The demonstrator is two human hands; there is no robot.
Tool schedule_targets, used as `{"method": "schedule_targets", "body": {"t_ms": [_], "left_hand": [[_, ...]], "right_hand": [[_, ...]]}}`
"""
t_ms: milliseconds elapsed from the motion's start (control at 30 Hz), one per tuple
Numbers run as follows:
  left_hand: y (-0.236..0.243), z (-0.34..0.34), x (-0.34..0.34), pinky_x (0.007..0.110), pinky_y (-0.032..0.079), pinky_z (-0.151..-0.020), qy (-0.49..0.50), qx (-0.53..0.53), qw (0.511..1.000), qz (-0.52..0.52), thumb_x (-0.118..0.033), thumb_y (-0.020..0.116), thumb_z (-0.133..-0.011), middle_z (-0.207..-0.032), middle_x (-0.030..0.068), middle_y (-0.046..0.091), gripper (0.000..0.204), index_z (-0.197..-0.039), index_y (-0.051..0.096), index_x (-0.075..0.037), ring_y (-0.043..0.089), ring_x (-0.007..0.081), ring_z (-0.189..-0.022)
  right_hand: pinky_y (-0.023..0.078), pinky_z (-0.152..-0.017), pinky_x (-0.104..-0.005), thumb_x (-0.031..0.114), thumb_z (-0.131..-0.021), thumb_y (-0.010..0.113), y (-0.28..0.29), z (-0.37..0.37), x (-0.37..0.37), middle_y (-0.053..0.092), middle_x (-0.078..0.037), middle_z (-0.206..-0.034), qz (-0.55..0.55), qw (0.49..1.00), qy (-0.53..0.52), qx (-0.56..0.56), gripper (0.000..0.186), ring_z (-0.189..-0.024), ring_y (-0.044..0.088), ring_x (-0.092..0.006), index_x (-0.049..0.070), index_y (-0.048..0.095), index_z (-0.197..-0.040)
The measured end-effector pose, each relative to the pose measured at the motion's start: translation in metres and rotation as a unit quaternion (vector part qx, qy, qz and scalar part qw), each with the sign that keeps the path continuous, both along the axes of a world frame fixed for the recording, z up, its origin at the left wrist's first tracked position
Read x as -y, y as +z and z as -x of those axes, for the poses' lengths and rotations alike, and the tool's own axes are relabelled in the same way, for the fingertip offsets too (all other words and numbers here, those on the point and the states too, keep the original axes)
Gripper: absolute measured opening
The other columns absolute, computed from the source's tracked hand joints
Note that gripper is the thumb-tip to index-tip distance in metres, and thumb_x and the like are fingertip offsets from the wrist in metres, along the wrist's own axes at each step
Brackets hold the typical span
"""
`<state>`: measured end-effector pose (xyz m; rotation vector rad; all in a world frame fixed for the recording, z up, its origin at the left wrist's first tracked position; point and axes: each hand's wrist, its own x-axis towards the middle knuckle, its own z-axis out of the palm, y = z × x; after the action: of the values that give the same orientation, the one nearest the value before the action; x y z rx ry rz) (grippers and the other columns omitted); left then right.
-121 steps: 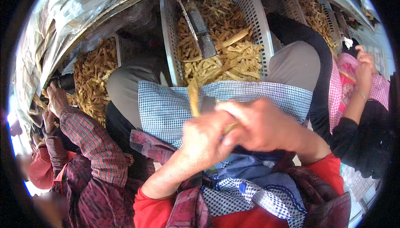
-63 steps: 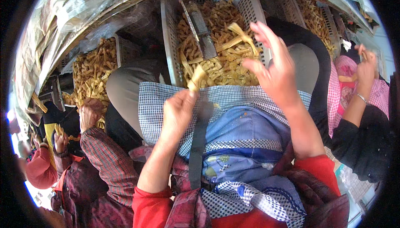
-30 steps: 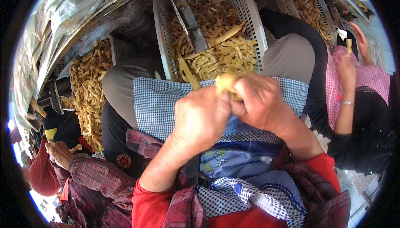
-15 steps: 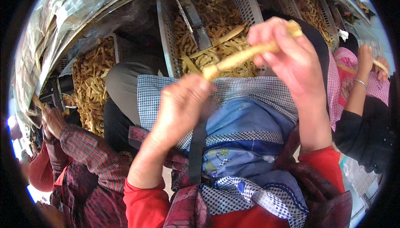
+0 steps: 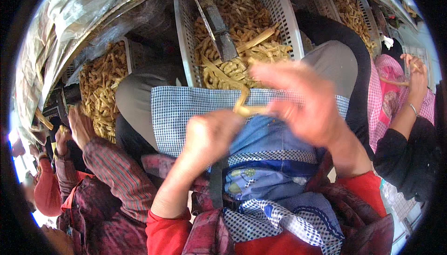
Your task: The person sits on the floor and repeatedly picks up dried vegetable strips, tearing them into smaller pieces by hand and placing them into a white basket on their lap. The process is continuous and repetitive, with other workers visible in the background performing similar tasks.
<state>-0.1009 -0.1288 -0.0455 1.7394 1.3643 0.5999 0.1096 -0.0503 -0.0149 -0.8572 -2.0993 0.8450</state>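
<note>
My left hand (image 5: 210,136) is closed around one end of a yellow strip (image 5: 245,107) that bends upward over my lap. My right hand (image 5: 305,99) is blurred with motion, its fingers spread, touching the strip's other end. Both hands hover above a blue-and-white checked apron (image 5: 181,115) on my knees. Beyond my knees stands a white slotted crate (image 5: 185,45) filled with many yellow strips and a grey metal blade tool (image 5: 222,31).
A person in a red plaid sleeve (image 5: 116,176) works at my left beside another crate of yellow strips (image 5: 100,92). At my right a person in black with a pink checked cloth (image 5: 405,115) holds a strip. Plastic sheeting (image 5: 70,17) lies behind.
My right hand has come down from its raised position over the crate to the lap. The long yellow strip it held up is now bent between both hands.
</note>
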Motion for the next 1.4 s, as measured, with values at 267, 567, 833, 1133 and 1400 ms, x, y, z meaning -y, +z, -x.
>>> {"method": "schedule_targets", "body": {"t_ms": [267,567,833,1133,1400], "left_hand": [[0.067,-0.029,0.000,0.038,0.044,-0.047,-0.112,-0.050,0.992,0.000,-0.025,0.073,-0.082,-0.058,0.0093,0.053,0.025,-0.079,0.061,-0.003,0.056,0.0258,-0.050],[0.038,-0.035,-0.024,0.032,0.054,-0.072,-0.150,0.352,0.847,0.368,-0.017,0.059,-0.092,-0.088,0.0084,0.068,0.016,-0.101,0.063,-0.003,0.067,0.0211,-0.081],[0.037,-0.042,-0.018,0.035,0.049,-0.050,-0.019,0.092,0.988,-0.125,-0.033,0.066,-0.086,-0.067,0.0099,0.061,0.038,-0.103,0.059,0.000,0.059,0.0233,-0.051],[0.037,-0.043,-0.001,0.027,0.036,-0.047,0.179,0.226,0.957,0.034,-0.032,0.045,-0.102,-0.056,-0.0004,0.050,0.047,-0.068,0.055,-0.001,0.043,0.0070,-0.052],[0.033,-0.004,-0.007,0.023,0.041,-0.062,0.016,0.186,0.967,0.174,-0.049,0.048,-0.097,-0.071,-0.0002,0.057,0.052,-0.092,0.065,0.000,0.050,0.0101,-0.066]], "right_hand": [[0.051,-0.054,-0.0351,0.038,-0.066,0.082,0.010,-0.044,-0.015,0.065,-0.010,-0.069,0.030,0.948,-0.095,0.302,0.040,-0.061,0.067,-0.0255,0.006,0.063,-0.080],[0.048,-0.059,-0.0293,0.057,-0.069,0.067,0.048,-0.018,0.016,0.071,-0.004,-0.097,0.022,0.968,0.251,-0.013,0.065,-0.072,0.060,-0.0152,0.002,0.070,-0.105],[0.049,-0.055,-0.0334,0.022,-0.071,0.073,0.014,-0.004,0.022,0.064,-0.007,-0.078,-0.086,0.990,-0.019,0.115,0.040,-0.061,0.059,-0.0229,0.001,0.063,-0.103],[0.038,-0.045,-0.0223,0.019,-0.094,0.056,0.014,0.010,0.028,0.058,-0.001,-0.076,0.428,0.865,-0.064,-0.253,0.018,-0.053,0.046,-0.0070,0.004,0.054,-0.101],[0.034,-0.043,-0.0152,0.026,-0.102,0.042,0.029,-0.011,-0.010,0.051,-0.003,-0.081,0.397,0.858,0.047,-0.322,0.026,-0.055,0.037,-0.0020,0.003,0.051,-0.095]]}}
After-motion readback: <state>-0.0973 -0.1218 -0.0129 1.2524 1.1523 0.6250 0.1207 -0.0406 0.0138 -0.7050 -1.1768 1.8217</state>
